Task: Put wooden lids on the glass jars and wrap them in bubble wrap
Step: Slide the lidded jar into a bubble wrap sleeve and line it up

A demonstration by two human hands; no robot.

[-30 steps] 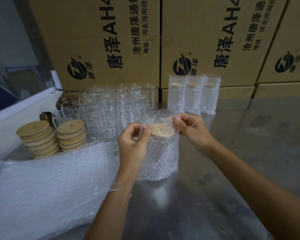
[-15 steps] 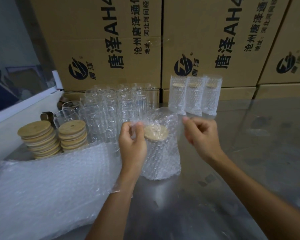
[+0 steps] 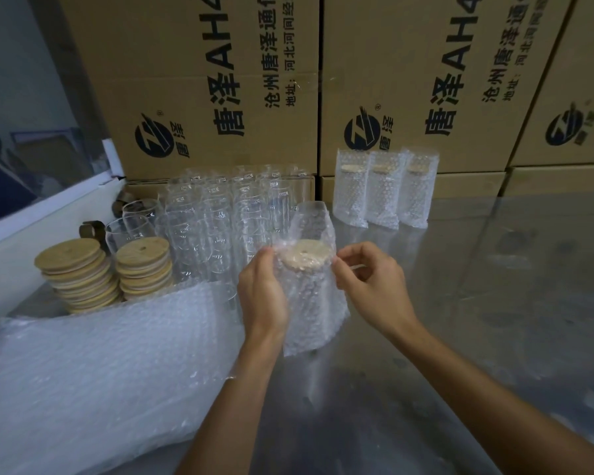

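Both forearms reach in over the metal table (image 3: 494,303). The left hand (image 3: 261,296) grips the bubble-wrapped jar (image 3: 309,303) standing there; the right hand (image 3: 371,286) pinches the wrap's edge beside the wooden lid (image 3: 304,258).

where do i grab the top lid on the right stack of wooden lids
Take the top lid by its rim, coming from above with fingers on the front and right edge. It lies flat on its stack; bare jars crowd behind it and the other lid stack sits close on its left.
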